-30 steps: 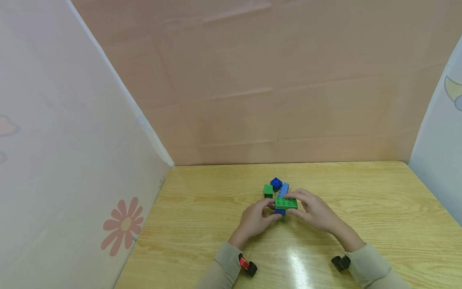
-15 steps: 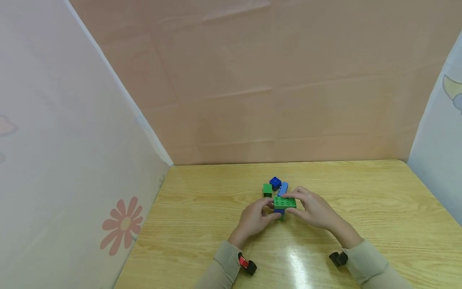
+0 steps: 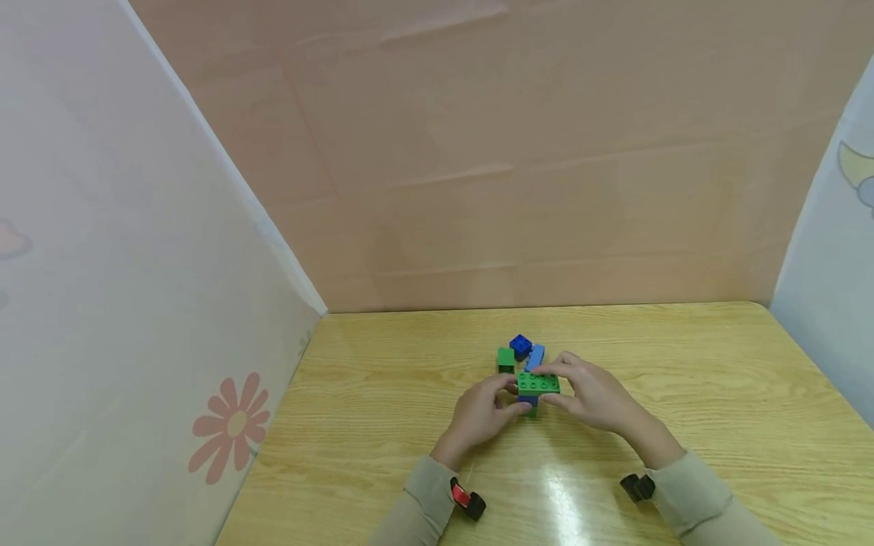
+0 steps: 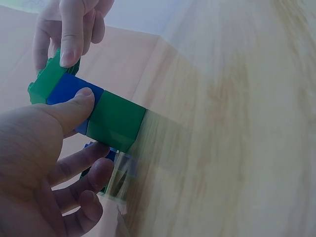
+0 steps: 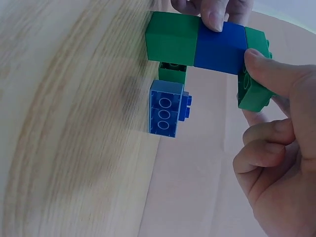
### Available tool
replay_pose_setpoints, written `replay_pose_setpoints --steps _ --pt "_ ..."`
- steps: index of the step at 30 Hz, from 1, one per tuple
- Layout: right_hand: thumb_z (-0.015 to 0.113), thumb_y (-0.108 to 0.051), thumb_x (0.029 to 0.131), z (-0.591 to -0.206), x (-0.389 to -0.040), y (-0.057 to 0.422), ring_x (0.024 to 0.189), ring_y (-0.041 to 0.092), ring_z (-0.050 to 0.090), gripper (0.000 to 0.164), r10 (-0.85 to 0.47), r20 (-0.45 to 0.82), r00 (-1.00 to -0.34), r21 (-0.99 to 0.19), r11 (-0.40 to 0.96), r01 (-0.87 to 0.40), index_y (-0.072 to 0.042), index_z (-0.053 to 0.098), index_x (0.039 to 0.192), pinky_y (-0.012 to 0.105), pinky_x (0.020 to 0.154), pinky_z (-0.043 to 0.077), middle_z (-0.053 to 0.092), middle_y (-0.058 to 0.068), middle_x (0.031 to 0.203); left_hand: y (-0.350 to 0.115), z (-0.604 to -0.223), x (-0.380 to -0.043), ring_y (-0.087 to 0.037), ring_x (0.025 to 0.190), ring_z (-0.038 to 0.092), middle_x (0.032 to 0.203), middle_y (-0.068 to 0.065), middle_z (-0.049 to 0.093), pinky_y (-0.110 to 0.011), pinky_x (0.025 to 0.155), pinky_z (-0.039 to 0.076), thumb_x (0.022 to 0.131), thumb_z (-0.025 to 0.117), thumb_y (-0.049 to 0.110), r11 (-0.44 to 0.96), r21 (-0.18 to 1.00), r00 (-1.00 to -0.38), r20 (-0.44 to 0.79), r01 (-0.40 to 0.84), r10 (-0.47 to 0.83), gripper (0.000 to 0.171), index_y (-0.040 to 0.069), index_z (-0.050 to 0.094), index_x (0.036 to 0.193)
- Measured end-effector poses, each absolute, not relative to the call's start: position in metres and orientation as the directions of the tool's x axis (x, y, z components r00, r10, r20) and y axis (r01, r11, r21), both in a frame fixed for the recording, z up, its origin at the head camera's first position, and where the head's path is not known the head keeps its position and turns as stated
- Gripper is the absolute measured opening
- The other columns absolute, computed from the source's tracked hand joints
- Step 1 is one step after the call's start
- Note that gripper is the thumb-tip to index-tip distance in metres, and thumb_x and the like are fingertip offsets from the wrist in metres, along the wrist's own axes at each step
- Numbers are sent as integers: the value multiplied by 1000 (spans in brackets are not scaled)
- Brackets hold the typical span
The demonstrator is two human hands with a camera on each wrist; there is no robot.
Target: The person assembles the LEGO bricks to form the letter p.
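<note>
A small tower of toy building bricks stands on the table: a green brick [image 4: 118,118] at the bottom, a blue brick [image 5: 220,47] in the middle and a flat green brick [image 3: 538,384] across the top, jutting out to the right. My left hand [image 3: 481,413] grips the blue brick, its thumb on the near face. With thumb and forefinger my right hand [image 3: 592,394] pinches the overhanging end of the green top brick. In the right wrist view the hollow underside of that overhang shows.
Just behind the tower lie a green brick [image 3: 506,359], a dark blue brick [image 3: 520,346] and a light blue brick [image 5: 164,109] tipped on its side, hollow underside showing. The wooden table [image 3: 382,356] ends at a papered wall [image 3: 546,189] at the back.
Both hands keep their hold on the tower. The green top brick looks a touch lower on the blue brick than a second ago; the view has shifted very slightly.
</note>
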State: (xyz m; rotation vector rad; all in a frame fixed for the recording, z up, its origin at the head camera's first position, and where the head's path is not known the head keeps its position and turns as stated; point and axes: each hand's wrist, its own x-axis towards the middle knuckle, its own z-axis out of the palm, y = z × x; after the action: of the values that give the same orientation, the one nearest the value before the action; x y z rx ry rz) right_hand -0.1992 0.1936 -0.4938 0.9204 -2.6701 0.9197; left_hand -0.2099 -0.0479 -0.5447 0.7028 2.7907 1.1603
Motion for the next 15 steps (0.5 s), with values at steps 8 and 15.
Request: replay_pose_setpoints --steps 8,15 --pt "86 -14 88 -495 -198 192 66 -1 43 41 -483 364 -796 -497 623 -605 -17 74 127 24 57 42 58 -9 100 -47 -546 -211 0 78 57 115 15 68 -22 66 49 96 71 52 618 686 -900 131 385 416 48 30 65 138" --pt "86 -10 86 -497 -199 193 64 2 43 43 -478 364 -799 -560 573 -598 -17 73 127 24 55 42 59 -10 102 -48 -549 -211 0 79 57 113 17 67 -23 67 49 95 72 52 606 699 -902 134 380 410 46 33 65 136"
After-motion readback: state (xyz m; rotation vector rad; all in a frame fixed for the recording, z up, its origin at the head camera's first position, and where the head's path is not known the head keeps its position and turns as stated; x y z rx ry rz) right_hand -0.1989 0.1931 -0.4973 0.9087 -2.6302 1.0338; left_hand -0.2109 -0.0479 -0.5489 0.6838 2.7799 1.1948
